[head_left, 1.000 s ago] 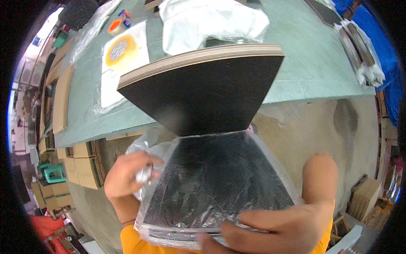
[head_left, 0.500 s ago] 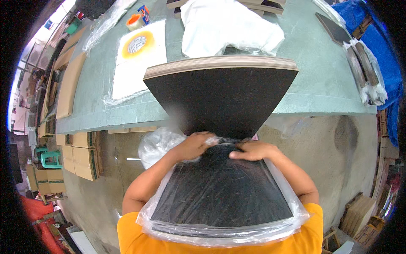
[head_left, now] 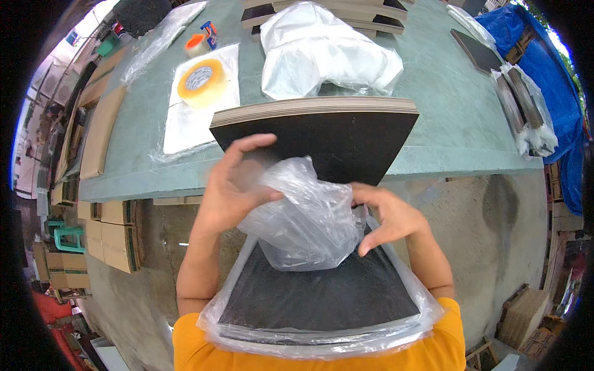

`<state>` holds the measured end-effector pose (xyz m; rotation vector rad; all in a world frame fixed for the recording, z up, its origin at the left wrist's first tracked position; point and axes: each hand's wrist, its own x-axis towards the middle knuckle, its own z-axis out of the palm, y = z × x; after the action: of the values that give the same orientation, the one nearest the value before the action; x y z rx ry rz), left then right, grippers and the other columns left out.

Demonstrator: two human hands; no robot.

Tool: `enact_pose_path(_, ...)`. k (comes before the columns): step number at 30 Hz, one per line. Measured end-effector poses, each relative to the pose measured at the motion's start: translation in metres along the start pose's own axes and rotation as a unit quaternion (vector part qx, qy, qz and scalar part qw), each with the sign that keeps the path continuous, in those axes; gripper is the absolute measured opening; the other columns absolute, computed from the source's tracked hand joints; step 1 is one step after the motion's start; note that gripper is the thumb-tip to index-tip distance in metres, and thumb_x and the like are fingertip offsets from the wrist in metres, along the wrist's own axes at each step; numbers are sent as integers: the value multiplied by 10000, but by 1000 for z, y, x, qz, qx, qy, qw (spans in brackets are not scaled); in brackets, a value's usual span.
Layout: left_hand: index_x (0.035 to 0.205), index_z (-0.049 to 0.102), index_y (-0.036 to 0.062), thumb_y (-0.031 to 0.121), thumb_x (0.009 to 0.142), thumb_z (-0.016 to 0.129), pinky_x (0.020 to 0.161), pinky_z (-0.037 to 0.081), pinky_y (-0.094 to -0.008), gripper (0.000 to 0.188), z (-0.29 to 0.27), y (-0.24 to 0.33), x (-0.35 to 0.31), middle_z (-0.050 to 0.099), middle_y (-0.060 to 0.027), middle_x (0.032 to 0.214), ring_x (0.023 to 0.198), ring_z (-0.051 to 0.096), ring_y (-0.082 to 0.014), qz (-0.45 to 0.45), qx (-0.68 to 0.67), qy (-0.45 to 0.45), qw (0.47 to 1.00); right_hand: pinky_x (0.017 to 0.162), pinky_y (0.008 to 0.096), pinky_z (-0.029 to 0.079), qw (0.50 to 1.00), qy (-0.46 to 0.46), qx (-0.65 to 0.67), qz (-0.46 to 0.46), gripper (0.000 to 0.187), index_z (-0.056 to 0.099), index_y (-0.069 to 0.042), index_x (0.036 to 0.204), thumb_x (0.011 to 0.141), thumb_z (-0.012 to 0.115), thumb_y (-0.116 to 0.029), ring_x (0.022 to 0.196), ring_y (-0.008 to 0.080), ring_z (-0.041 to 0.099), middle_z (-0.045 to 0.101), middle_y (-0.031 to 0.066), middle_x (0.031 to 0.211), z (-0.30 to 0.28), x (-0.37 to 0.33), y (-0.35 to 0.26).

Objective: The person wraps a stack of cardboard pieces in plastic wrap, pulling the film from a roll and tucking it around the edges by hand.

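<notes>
A black panel wrapped in a clear plastic bag lies close against my body. Over its far end is a crumpled bunch of clear plastic. My left hand is at the left of this bunch, fingers spread and thumb against the plastic; its fingertips are partly blurred. On the right side, my right hand is open, with the thumb apart and the fingertips at the plastic's edge. Just beyond stands a thick stack of black panels, tilted at the table's edge, its lower part hidden by the plastic.
The green table holds a roll of clear tape on white sheets, a tape dispenser and a white plastic bundle. Wrapped panels lie at right. Cardboard boxes and a green stool stand at left.
Both hands have lifted off the panel's far end and moved apart, the left one up and leftward. The loose plastic that hung at left is now bunched over the panel. The view has shifted slightly.
</notes>
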<state>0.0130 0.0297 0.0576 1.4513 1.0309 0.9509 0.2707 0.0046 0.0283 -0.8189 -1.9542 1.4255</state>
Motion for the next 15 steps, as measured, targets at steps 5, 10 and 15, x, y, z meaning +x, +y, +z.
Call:
enact_pose_path(5, 1132, 474, 52, 40, 614, 715, 634, 422, -214, 572, 6, -11, 6, 579, -31, 803, 716, 540, -102, 86, 203, -8, 975, 573, 237, 435, 989, 119, -25, 87, 110, 619, 17, 788, 729, 629, -75, 629, 123, 570, 611, 69, 707, 1, 1, -24)
enact_pose_path(10, 959, 589, 40, 150, 643, 712, 651, 423, -269, 356, 54, 17, 0, 574, -77, 834, 749, 542, -181, 270, 239, -16, 932, 583, 217, 438, 960, 104, 236, 106, 113, 596, 13, 821, 780, 594, -93, 641, 113, 564, 598, 52, 712, 7, 8, -24)
enact_pose_path(15, 775, 639, 45, 131, 705, 646, 615, 410, -252, 111, -8, -32, -15, 542, -43, 739, 690, 522, -142, 83, 186, 26, 979, 633, 261, 475, 834, 190, 515, 59, 125, 551, -2, 811, 784, 587, -118, 656, 145, 575, 583, 65, 720, -19, -18, 8)
